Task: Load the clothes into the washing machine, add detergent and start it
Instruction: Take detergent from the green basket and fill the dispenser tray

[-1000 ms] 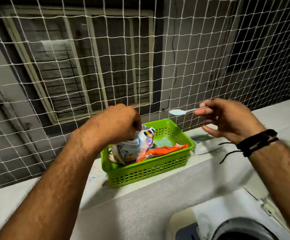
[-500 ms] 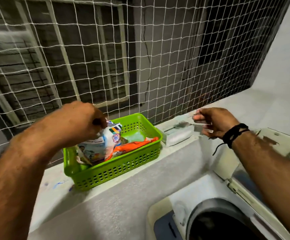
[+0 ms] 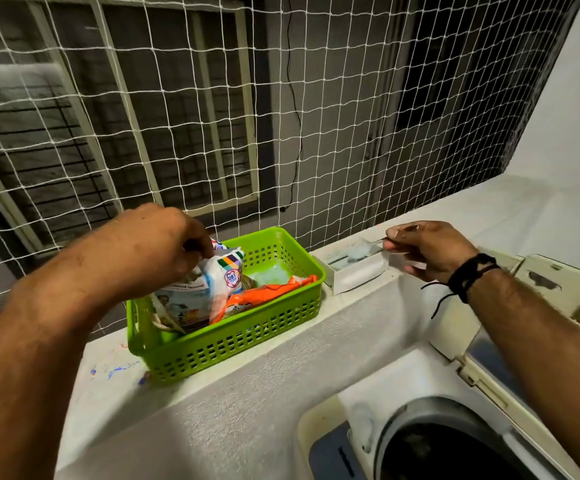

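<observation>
A green plastic basket stands on a white ledge. Inside it a white detergent packet stands upright beside an orange packet. My left hand grips the top of the white packet. My right hand pinches the thin handle of a small spoon, whose bowl holds pale blue powder over a white detergent tray lying on the ledge right of the basket. The washing machine's open drum is dark at the bottom right.
White netting closes off the opening behind the ledge, with a barred window beyond. The machine's raised lid runs under my right forearm. A white wall rises at the right.
My right hand carried the spoon of powder rightward from above the basket to the white tray. The view swung right and down, showing more of the machine. My left hand kept its grip.
</observation>
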